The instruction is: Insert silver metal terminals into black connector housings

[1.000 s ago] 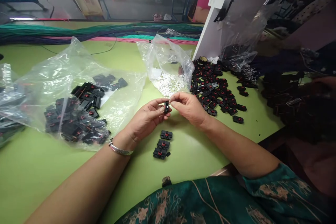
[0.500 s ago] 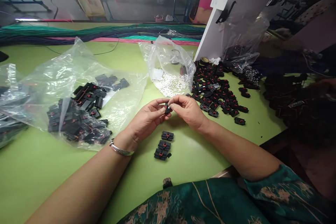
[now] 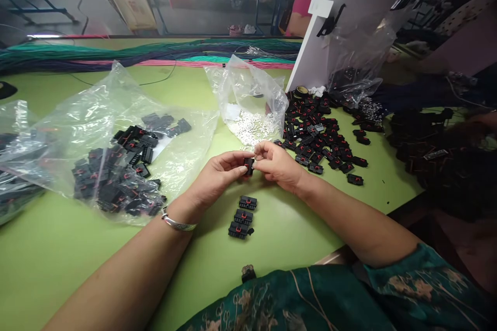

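Between thumb and fingers, my left hand (image 3: 223, 173) holds a small black connector (image 3: 248, 166). My right hand (image 3: 277, 165) is closed at the connector's right side, its thumb and fingertips pinched together; what they pinch is too small to make out. Below the hands, three black connectors with red clips (image 3: 243, 216) lie in a column on the green table (image 3: 209, 279). Just beyond the hands is an open clear bag of small white pieces (image 3: 254, 126).
A large clear bag (image 3: 112, 98) with black connectors lies left. Many loose connectors (image 3: 314, 134) are piled right, beside a white upright panel (image 3: 310, 51). Bundled wires (image 3: 155, 54) cross the back. A person's arm (image 3: 298, 25) shows behind the panel.
The connector in my left hand has turned and shows a different side. My right fingers have shifted slightly beside it.
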### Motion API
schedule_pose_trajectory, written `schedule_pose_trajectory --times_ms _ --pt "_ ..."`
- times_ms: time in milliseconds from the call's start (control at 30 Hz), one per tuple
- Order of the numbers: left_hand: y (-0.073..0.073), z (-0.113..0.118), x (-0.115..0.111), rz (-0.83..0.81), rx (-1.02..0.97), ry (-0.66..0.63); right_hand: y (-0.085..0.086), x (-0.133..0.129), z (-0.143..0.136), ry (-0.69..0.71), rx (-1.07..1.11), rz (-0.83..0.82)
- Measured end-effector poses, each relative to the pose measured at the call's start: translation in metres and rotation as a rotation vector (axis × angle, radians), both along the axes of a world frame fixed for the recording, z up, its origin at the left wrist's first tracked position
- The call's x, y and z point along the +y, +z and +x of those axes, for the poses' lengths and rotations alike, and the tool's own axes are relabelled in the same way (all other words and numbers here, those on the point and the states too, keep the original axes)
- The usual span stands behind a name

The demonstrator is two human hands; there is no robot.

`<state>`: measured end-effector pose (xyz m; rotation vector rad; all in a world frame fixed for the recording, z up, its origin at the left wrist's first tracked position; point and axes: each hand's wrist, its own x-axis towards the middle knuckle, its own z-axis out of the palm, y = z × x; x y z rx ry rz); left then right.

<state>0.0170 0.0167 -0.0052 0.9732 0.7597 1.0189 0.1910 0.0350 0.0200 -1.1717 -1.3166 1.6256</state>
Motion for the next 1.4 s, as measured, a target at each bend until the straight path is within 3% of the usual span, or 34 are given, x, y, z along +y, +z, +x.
schedule_pose_trajectory --times_ms 100,267,400,733,1133,1333,1400 --pt "0.002 0.0 0.0 -0.046 -0.067 -0.009 0.002 0.0 0.001 0.048 0.048 -0.082" --pt "0.005 0.001 0.0 -0.094 -0.154 0.007 0.004 -0.002 0.002 0.017 0.083 -0.017" --pt "0.001 0.002 -0.001 -0.066 -0.119 0.041 0.003 -0.005 0.001 -0.006 -0.001 0.081" --pt "0.0 0.005 -0.003 -0.009 -0.054 0.103 -0.002 -0.005 0.001 0.002 0.018 0.085" --pt "0.0 0.009 -0.004 -0.017 0.104 0.178 -0.007 -0.008 -0.003 -0.004 -0.403 0.26" --pt "0.001 0.008 -0.002 -0.016 -0.098 0.093 -0.001 -0.007 -0.002 0.013 0.029 0.003" --pt "0.001 0.007 -0.002 -0.011 -0.098 0.082 -0.002 -0.006 -0.003 0.01 0.08 -0.018"
